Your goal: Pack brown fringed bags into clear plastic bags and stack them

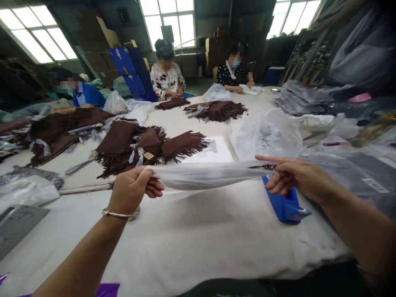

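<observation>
left grip [131, 192] clenched on plastic bag [204, 176] | right grip [297, 177] pinching its other end | blue dispenser [286, 204] below, on counter [185, 235]

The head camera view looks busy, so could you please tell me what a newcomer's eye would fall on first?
A clear plastic bag, pulled taut between the left hand and right hand, comes first, in the foreground. Just beyond it, fringed brown suede scarves lie in heaps on the white-covered table.
</observation>
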### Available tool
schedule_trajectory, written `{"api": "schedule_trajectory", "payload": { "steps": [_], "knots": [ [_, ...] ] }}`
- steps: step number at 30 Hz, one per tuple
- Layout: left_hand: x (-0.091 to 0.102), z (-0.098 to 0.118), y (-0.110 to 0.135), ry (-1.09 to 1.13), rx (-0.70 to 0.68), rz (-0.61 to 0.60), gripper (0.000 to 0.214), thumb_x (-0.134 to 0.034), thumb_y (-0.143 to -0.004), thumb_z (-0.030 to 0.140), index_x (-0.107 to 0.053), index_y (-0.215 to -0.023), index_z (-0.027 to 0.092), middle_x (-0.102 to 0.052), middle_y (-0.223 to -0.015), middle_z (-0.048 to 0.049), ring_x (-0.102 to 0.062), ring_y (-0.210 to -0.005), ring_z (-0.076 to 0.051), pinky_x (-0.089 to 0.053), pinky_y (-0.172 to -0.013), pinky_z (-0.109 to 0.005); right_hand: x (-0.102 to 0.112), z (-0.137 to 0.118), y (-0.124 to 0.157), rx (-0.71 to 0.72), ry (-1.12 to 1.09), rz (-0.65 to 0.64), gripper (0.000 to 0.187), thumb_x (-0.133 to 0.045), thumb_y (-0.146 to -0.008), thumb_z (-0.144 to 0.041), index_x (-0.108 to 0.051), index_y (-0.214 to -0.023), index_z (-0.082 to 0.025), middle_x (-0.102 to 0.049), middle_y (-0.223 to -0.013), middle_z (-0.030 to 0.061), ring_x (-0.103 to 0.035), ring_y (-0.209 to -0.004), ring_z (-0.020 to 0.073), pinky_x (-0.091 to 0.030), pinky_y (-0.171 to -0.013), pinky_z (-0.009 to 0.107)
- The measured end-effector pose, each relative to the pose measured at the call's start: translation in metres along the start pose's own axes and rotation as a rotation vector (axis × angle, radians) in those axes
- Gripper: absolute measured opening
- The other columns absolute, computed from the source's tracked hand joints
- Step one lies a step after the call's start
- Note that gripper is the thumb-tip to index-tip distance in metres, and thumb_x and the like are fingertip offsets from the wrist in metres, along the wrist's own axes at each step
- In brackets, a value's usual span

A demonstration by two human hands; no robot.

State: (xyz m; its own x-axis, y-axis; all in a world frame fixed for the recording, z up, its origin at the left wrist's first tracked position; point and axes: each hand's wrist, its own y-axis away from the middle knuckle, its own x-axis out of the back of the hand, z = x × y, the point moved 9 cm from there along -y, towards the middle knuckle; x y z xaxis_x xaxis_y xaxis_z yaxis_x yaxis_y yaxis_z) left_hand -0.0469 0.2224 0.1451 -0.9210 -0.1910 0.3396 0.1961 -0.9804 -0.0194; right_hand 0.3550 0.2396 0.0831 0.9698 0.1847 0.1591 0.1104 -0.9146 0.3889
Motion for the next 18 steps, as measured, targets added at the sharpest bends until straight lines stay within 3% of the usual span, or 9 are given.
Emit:
{"api": "schedule_trajectory", "payload": {
  "steps": [2,4,10,13,16,18],
  "knots": [
    [0.002,-0.009,0.011,-0.011,-0.022,0.017,0.025,-0.050,-0.077,0.035,-0.059,-0.069,0.012,-0.066,-0.054,-0.0058,-0.062,-0.043,-0.018,-0.049,-0.039,-0.025,-0.007,0.010,0.000,0.031,-0.009,-0.006,0.062,-0.039,-0.079,-0.031,-0.034,-0.139,-0.018,-0.072,-0.069,0.0074,-0.068,-0.058,0.0215,-0.049,-0.048,0.026],
    [-0.002,-0.036,0.031,-0.017,0.011,0.022,0.027,-0.051,-0.077,0.037,-0.060,-0.068,0.013,-0.067,-0.056,-0.0058,-0.063,-0.045,-0.017,-0.050,-0.042,-0.024,-0.020,0.038,0.003,0.028,-0.005,-0.030,0.063,-0.039,-0.079,-0.031,-0.032,-0.141,-0.021,-0.072,-0.070,0.0062,-0.069,-0.061,0.0214,-0.051,-0.051,0.027],
    [-0.026,-0.181,0.129,0.088,0.409,-0.008,0.038,-0.053,-0.074,0.050,-0.060,-0.069,0.013,-0.066,-0.055,-0.0052,-0.060,-0.043,-0.016,-0.046,-0.041,-0.023,-0.085,0.173,0.037,0.015,0.040,-0.158,0.060,-0.033,-0.084,-0.032,-0.028,-0.142,-0.018,-0.072,-0.077,0.0037,-0.068,-0.068,0.0189,-0.054,-0.061,0.031],
    [-0.041,-0.231,0.175,0.160,0.661,-0.039,0.049,-0.054,-0.069,0.061,-0.059,-0.070,0.013,-0.066,-0.053,-0.0068,-0.059,-0.041,-0.016,-0.043,-0.038,-0.023,-0.101,0.215,0.060,0.036,0.102,-0.146,0.058,-0.036,-0.085,-0.031,-0.030,-0.141,-0.020,-0.071,-0.078,0.0008,-0.068,-0.070,0.0172,-0.055,-0.071,0.031],
    [-0.083,-0.240,0.197,0.101,0.795,-0.310,0.057,-0.050,-0.068,0.070,-0.058,-0.068,0.013,-0.061,-0.045,-0.0055,-0.051,-0.032,-0.014,-0.031,-0.032,-0.020,-0.090,0.231,0.069,0.041,0.255,-0.010,0.056,-0.040,-0.086,-0.037,-0.033,-0.140,-0.023,-0.068,-0.066,-0.0032,-0.065,-0.059,0.0154,-0.055,-0.064,0.028],
    [-0.121,-0.223,0.191,-0.011,0.675,-0.522,0.057,-0.046,-0.073,0.067,-0.062,-0.073,0.013,-0.057,-0.041,-0.0015,-0.044,-0.029,-0.011,-0.026,-0.032,-0.019,-0.077,0.226,0.068,0.127,0.433,0.117,0.053,-0.046,-0.085,-0.042,-0.042,-0.135,-0.026,-0.067,-0.065,-0.0034,-0.063,-0.056,0.0151,-0.055,-0.063,0.028]
  ]
}}
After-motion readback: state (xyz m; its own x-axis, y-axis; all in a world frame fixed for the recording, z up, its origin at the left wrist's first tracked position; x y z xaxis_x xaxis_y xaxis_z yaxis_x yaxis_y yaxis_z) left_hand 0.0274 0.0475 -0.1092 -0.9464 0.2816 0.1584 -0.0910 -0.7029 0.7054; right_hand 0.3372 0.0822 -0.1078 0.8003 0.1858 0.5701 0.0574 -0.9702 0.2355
